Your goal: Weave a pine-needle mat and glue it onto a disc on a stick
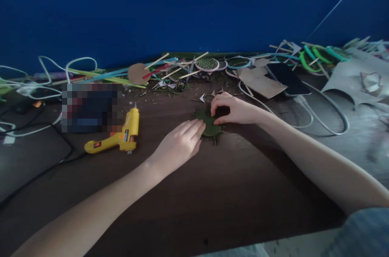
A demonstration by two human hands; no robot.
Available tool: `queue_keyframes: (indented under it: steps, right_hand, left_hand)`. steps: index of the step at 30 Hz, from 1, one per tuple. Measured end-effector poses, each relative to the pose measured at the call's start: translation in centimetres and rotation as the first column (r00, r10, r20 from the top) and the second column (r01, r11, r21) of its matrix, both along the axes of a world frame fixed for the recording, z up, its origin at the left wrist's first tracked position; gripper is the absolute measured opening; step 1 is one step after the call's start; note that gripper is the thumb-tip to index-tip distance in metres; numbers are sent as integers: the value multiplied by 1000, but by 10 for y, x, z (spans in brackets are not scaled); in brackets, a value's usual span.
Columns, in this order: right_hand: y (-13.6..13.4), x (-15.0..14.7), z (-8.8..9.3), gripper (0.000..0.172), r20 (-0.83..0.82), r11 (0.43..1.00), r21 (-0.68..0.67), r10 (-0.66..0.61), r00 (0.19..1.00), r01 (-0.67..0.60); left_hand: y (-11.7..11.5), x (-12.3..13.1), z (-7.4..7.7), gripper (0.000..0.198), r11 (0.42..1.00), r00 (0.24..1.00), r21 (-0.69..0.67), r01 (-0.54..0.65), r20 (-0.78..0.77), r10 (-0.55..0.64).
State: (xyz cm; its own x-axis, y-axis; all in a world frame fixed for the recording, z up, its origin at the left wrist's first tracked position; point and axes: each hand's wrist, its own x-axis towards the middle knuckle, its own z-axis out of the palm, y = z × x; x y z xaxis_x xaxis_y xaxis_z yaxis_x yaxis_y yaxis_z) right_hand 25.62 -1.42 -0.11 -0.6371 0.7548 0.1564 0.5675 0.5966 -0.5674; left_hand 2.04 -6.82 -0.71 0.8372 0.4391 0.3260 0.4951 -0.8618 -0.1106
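Dark brown wooden tabletop [227, 192] under a deep blue wall [182, 6]: from my remote seat I see a dark green fringed disc [209, 126] lying flat at mid-table, thin strips bristling from its rim.

The left hand [180, 143] comes in from seven o'clock, flat, fingers pressed together, its tips resting on the disc's near-left edge. The right hand [232, 109] arches over from three o'clock, thumb and curled fingers pinching the disc's right edge.

I judge the work well along. The fringe shows at the disc's top and bottom rim, though both hands hide the sides, so I cannot tell whether it closes the ring.

At nine o'clock of the disc a yellow plastic glue gun [121, 135] lies on its side, well apart from both hands. Towards eleven o'clock sit metal scissors [184, 81] and a plain round brown cardboard cut-out [138, 73] among loose coloured strips. A round woven green piece in a pale ring [207, 64] lies at twelve o'clock. At two o'clock a black smartphone [287, 79] rests on brown cardboard offcuts [261, 83], its white cable [322, 121] looping across the table, with bright green plastic hoops [316, 56] beyond.
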Motion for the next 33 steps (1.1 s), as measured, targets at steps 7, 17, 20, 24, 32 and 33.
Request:
queue_keyframes:
  steps: [7,17,20,24,32,33]
  right_hand:
    - [0,1,1,22,42,1000,16,24,999,-25]
    - [-6,-4,3,22,53,1000,17,7,999,-8]
    - [-6,-3,2,23,48,1000,9,29,998,-30]
    - [-5,-1,1,18,11,999,0,49,999,-49]
    - [-8,-9,-6,11,-38,997,53,-60,997,62]
    - [-9,-11,-6,11,-28,995,66,-78,997,80]
  left_hand:
    - [0,-2,1,37,1000,1000,-19,22,-4,-22]
    - [0,0,2,35,999,1000,-49,18,4,-18]
    - [0,0,1,35,998,1000,-62,16,4,-16]
    - [-1,0,1,36,997,1000,-72,9,4,-8]
    - [-1,1,0,36,997,1000,-82,7,5,-6]
    - [-1,1,0,37,997,1000,-82,6,4,-5]
